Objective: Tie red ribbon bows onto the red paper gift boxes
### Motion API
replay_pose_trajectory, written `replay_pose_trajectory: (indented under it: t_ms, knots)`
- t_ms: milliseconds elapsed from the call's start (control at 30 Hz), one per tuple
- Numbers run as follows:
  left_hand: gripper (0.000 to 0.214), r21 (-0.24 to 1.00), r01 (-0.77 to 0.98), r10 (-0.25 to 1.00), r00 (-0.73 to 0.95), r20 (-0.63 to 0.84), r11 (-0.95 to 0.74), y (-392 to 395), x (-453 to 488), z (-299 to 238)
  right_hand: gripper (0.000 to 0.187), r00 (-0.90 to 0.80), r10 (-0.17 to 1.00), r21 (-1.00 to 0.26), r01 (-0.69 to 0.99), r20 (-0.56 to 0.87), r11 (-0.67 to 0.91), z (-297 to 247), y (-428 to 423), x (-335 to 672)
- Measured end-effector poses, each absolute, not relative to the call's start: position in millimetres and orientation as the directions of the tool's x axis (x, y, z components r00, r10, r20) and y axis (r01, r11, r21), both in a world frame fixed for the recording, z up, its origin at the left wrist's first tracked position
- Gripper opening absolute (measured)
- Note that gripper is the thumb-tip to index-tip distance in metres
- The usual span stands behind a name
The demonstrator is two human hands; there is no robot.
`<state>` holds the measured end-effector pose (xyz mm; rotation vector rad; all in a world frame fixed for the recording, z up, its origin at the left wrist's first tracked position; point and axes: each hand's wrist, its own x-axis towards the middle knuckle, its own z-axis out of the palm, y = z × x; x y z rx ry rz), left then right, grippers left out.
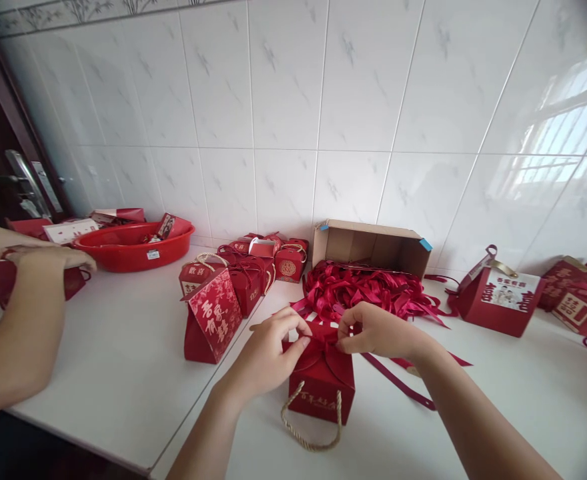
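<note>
A small red gift box [322,383] with a beige rope handle stands on the white counter [123,373] in front of me. My left hand [269,357] pinches a red ribbon [323,339] at the top of the box from the left. My right hand [373,331] pinches the same ribbon from the right, and one ribbon tail trails off to the right across the counter. Both hands are closed on the ribbon above the box's petal-shaped flaps.
A heap of red ribbons [358,290] spills from a cardboard box [368,245] behind. Several red gift boxes [243,273] stand at the centre left, more [498,297] at the right. A red basin [133,247] sits at the back left. Another person's arm [23,320] works at the left.
</note>
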<state>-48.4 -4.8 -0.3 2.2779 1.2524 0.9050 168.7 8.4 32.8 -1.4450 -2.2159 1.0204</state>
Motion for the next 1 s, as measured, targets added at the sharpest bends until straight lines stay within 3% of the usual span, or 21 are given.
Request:
replay_pose_trajectory:
  t_ms: [267,433,667,800,1000]
  knots:
    - [0.011,0.602,0.659,0.891,0.375,0.256,-0.451,-0.8,-66.9,-0.1,0.009,-0.415,0.896,-0.567,0.781,-0.159,0.261,36.3,8.8,180.8]
    - [0.004,0.687,0.566,0.879,0.410,0.244,-0.456,-6.0,-60.0,3.9,0.009,-0.394,0.913,-0.551,0.788,-0.106,0.276,32.8,10.3,178.9]
    - [0.016,0.747,0.451,0.829,0.508,0.234,-0.487,-12.0,-58.1,8.1,0.010,-0.350,0.936,-0.540,0.793,-0.024,0.283,33.8,5.4,176.4]
    - [0.020,0.794,0.404,0.860,0.433,0.272,-0.454,-8.1,-57.8,5.0,0.009,-0.351,0.936,-0.534,0.790,0.007,0.300,35.6,1.6,175.7]
    - [0.028,0.800,0.439,0.903,0.322,0.284,-0.408,-2.3,-51.6,0.2,0.010,-0.338,0.938,-0.485,0.835,-0.079,0.260,38.0,-6.5,174.7]
